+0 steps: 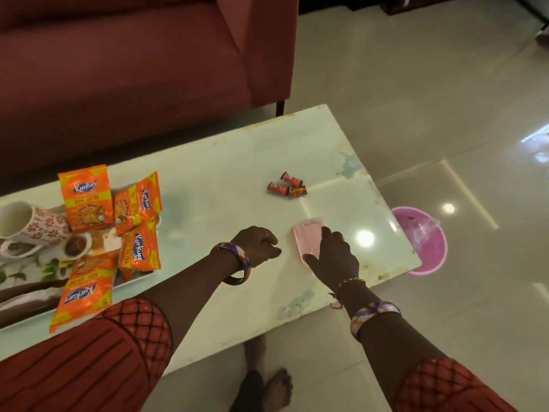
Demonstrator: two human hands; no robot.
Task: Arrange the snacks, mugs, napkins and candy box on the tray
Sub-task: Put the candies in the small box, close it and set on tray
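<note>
A pink translucent candy box (307, 239) lies on the white table (225, 179) near its right edge. My right hand (334, 257) grips it from the near side, fingers over its top and thumb at its near end. Just left of the box, my left hand (258, 245) hovers with fingers curled, holding nothing that I can see. Three small red wrapped candies (286, 185) lie loose farther back on the table. At the left, a tray (136, 276) carries several orange snack packets (86, 199) and a white floral mug (28, 223).
A dark red sofa (133, 63) stands behind the table. A pink bucket (427, 242) sits on the glossy tiled floor past the table's right edge. My bare feet (264, 388) show below the table's near edge.
</note>
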